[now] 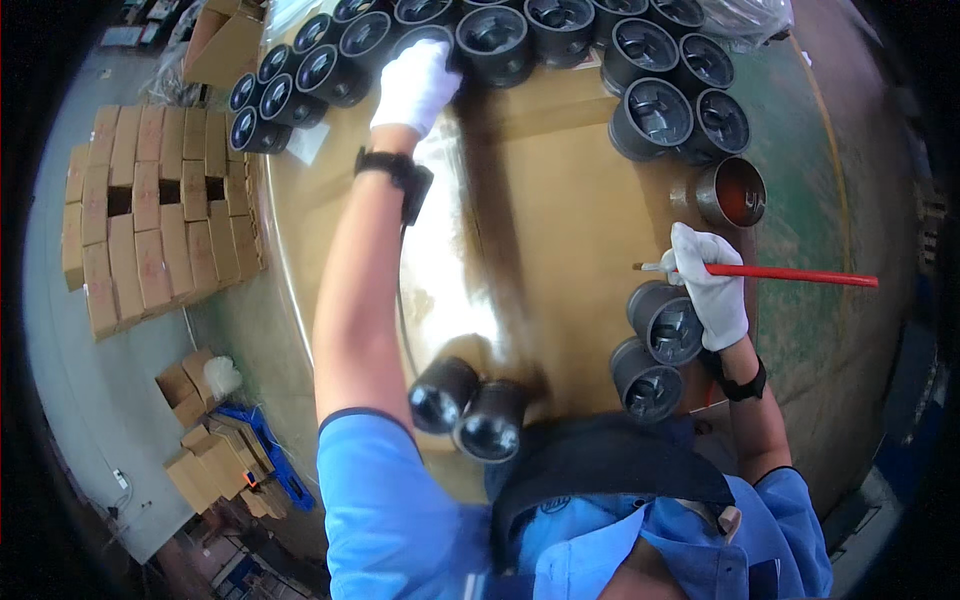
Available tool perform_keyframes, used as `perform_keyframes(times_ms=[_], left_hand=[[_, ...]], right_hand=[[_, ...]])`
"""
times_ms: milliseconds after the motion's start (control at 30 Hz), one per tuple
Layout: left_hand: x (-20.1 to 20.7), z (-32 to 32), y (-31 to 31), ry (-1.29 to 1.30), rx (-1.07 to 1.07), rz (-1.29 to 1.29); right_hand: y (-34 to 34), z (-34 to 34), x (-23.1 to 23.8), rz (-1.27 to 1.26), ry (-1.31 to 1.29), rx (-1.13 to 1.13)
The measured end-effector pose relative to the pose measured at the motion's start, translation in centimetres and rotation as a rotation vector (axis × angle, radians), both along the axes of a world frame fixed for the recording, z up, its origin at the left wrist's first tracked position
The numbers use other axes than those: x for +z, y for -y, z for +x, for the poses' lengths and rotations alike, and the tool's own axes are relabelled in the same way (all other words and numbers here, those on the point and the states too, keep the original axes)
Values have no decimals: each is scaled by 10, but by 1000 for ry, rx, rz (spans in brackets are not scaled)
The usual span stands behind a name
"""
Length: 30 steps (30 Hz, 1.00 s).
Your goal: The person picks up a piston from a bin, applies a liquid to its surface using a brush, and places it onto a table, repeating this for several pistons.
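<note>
My left hand (416,88), in a white glove, reaches to the far side of the table. Its fingers are closed on the rim of a black cylindrical part (408,42), which the glove partly covers. In my white-gloved right hand (708,285) is a thin brush with a red handle (800,274); its tip points left. Just beyond that hand stands a metal can (735,192) with reddish-brown contents. Two dark cylindrical parts with hollow ends (672,330) sit beside and below the right hand.
Several similar black cylinders (495,35) crowd the table's far edge, with more at the far right (652,118). Two others (490,420) stand near my body at the left. The table has a brown cardboard-like top (580,200). Stacked cartons (160,200) stand on the floor at left.
</note>
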<state>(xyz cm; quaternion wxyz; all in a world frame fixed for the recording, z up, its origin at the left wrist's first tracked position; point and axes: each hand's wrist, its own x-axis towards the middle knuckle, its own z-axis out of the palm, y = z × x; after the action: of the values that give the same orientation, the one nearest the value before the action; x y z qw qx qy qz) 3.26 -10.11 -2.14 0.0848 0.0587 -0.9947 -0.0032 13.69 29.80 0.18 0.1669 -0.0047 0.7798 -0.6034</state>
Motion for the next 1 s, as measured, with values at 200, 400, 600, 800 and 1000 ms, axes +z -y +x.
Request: perform_keyframes(times_ms=[200,400,600,800,1000], left_hand=[[85,115,-47,-33,2,486],[135,285,-107,305,155,535],[77,382,-142,372,298,260],[53,385,-139,511,317,409],[64,366,-123,-117,508,1343]], right_hand=[[-26,-3,-1,-161,-21,0],[-82,-28,4,-143,84,-183],[-128,-53,-25,-15,-23,-328],[-129,-67,-56,1,-53,-302],[-99,-54,-29,-143,16,-327]])
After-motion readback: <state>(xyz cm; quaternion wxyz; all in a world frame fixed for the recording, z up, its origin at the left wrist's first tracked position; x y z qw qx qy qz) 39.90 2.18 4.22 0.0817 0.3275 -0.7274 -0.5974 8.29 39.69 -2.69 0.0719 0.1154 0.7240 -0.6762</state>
